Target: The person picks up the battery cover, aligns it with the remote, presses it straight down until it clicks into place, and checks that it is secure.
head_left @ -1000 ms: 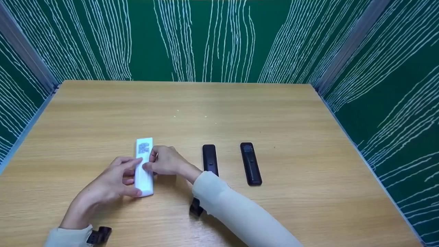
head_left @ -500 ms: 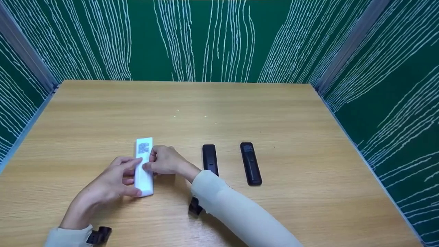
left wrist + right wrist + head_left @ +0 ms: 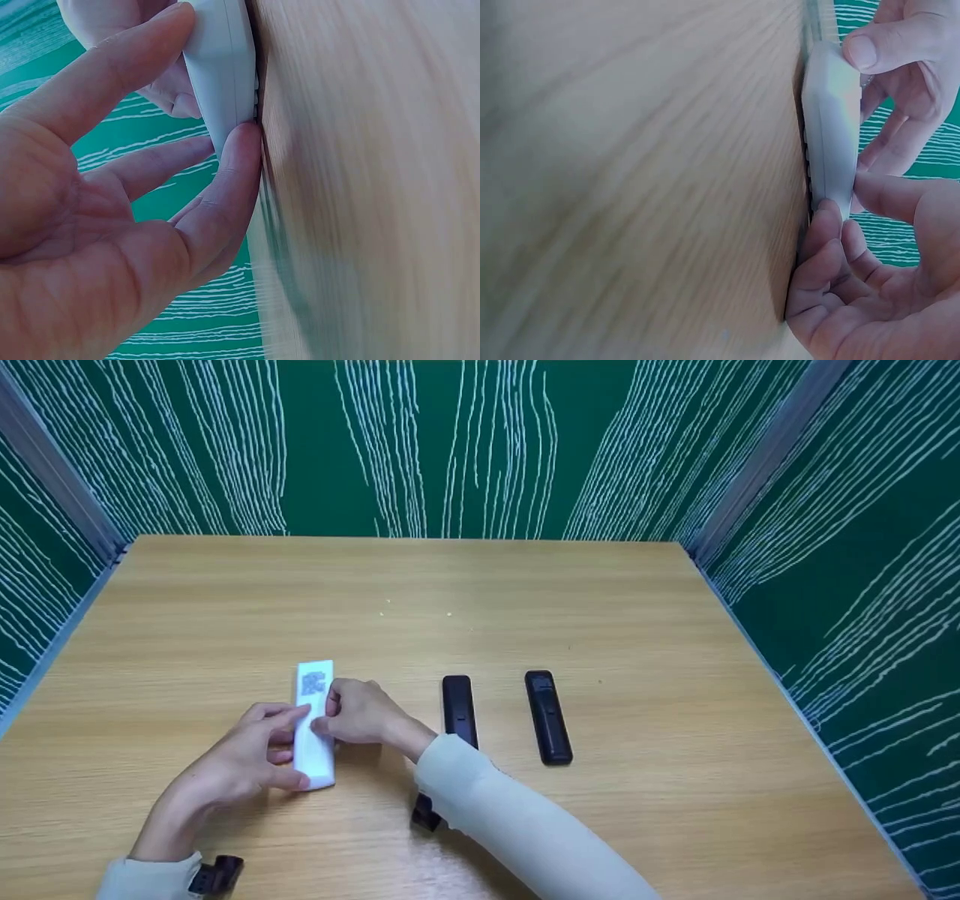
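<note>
A white remote control lies lengthwise on the table, its back with a printed patch facing up. Small buttons show along its underside in the left wrist view, where the remote's pale edge faces the camera. My left hand holds it from the left, one finger on top and the thumb at the near end. From the other side my right hand grips it, thumb on the back and fingers curled at the edge. The right wrist view shows both hands on the remote.
A black remote lies right of the hands, its near end hidden by the right sleeve. Farther right is a second black remote. White crumbs dot the wooden table; green, white-streaked walls surround it.
</note>
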Demonstrator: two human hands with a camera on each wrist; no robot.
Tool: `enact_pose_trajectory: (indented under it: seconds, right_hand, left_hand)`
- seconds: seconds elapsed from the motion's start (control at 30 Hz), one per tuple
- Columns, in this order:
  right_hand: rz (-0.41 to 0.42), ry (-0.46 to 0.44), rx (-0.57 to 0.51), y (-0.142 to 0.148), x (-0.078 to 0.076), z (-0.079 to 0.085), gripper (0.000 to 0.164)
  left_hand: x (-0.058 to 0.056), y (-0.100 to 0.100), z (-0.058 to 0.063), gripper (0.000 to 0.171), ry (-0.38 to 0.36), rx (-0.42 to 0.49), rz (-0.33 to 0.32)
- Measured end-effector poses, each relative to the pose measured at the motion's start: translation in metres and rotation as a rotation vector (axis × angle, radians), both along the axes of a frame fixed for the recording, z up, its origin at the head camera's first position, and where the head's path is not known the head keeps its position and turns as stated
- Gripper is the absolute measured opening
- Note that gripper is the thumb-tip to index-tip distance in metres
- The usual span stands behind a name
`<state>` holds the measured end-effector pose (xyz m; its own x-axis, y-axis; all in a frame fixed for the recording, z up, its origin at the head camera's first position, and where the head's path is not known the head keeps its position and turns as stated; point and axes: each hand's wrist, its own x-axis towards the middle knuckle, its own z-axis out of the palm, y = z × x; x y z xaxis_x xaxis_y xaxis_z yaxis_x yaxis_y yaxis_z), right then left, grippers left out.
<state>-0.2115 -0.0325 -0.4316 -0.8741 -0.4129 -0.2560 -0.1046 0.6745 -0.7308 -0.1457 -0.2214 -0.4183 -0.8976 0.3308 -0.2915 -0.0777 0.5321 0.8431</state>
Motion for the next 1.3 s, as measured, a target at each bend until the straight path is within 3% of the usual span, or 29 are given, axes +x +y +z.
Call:
enact_pose_trajectory:
  seconds: [0.63,1.3]
  right_hand:
    - [0.101,0.113,0.007,0.011,0.000,-0.003,0.022]
    - [0.164,0.103,0.046,0.017,0.017,0.001,0.022]
  left_hand:
    - [0.000,0.000,0.000,0.106,-0.007,0.009,-0.003]
    - [-0.002,0.000,0.000,0.109,-0.004,-0.027,-0.011]
